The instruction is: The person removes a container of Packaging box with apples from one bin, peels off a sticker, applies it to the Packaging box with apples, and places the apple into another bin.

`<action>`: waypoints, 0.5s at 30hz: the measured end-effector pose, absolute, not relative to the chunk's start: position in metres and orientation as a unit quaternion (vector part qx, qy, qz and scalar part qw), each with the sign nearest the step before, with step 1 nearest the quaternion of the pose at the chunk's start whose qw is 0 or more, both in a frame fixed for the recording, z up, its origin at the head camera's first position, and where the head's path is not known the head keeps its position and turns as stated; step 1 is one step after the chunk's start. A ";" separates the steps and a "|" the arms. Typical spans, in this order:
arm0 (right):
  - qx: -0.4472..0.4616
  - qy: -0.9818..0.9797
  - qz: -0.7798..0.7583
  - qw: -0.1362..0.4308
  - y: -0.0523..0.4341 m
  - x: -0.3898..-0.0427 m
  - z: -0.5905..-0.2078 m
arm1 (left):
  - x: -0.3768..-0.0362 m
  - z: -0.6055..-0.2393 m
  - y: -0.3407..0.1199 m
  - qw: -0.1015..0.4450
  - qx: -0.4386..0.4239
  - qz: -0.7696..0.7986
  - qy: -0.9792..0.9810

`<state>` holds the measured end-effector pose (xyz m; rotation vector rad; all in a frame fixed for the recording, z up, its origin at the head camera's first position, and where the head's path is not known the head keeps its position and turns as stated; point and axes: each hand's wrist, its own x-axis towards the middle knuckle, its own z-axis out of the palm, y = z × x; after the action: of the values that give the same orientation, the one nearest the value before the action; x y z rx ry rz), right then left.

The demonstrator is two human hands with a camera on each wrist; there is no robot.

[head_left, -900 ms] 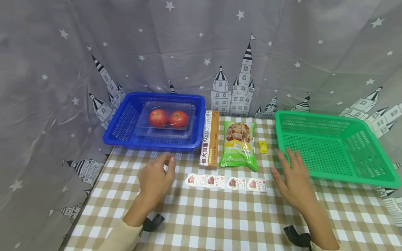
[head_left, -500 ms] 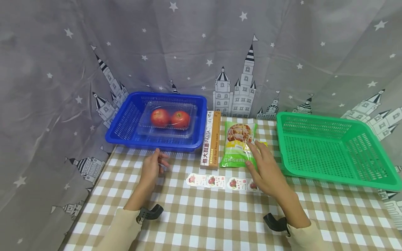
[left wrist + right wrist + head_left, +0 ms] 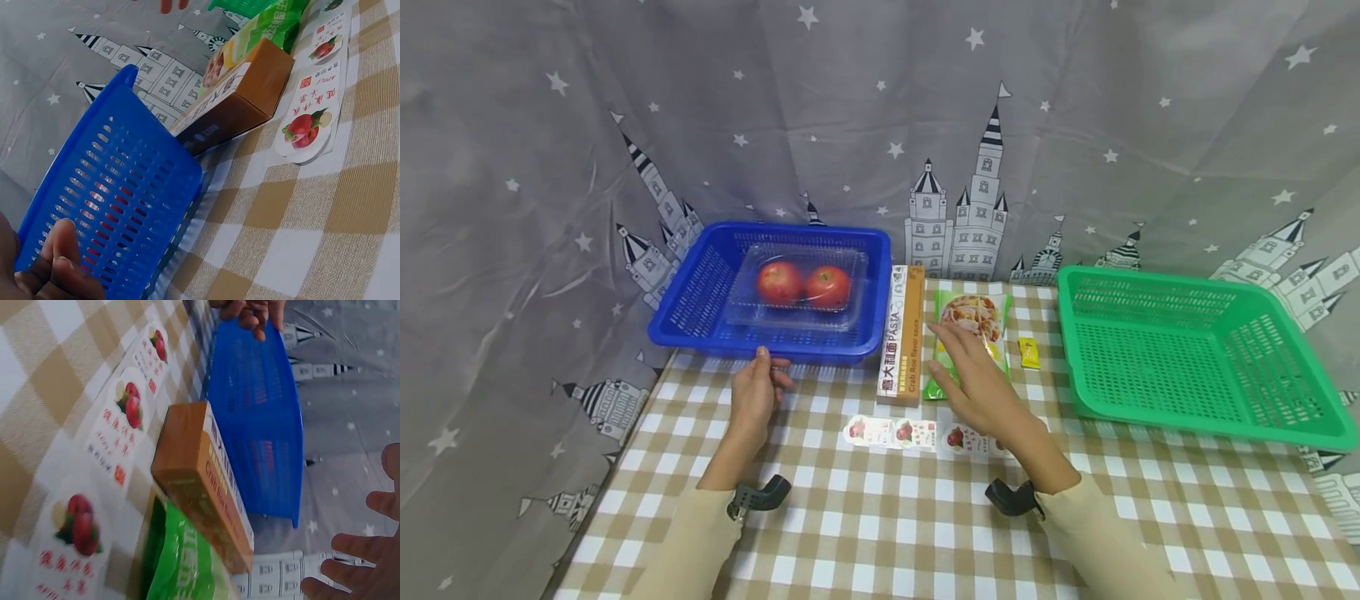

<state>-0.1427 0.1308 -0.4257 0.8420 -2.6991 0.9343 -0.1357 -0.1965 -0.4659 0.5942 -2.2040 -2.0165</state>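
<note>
- The right hand hovers over the green snack bag, fingers spread and straight, gripping nothing (whether it touches the bag cannot be told).
- The bag lies on the checked tablecloth, between the pasta box and a small yellow sachet.
- The left hand sits at the blue basket's front rim, fingers loosely curled, holding nothing.
- A strip of apple stickers lies near the wrists.
</note>
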 end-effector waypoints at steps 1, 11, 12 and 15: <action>0.287 -0.901 0.314 0.082 0.127 -0.145 -0.425 | -0.136 -0.467 -0.197 0.051 0.195 -0.660 -0.724; 0.282 -0.861 0.422 0.024 0.089 -0.160 -0.410 | -0.138 -0.465 -0.203 0.067 0.189 -0.642 -0.740; 0.282 -0.855 0.434 0.022 0.085 -0.162 -0.409 | -0.138 -0.465 -0.203 0.067 0.189 -0.639 -0.743; 0.285 -0.836 0.469 0.016 0.073 -0.170 -0.405 | -0.138 -0.465 -0.204 0.074 0.191 -0.632 -0.747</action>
<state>-0.1704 0.0732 -0.4053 0.8872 -2.5991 1.4575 -0.1384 -0.2037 -0.4646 0.5725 -2.2429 -1.8974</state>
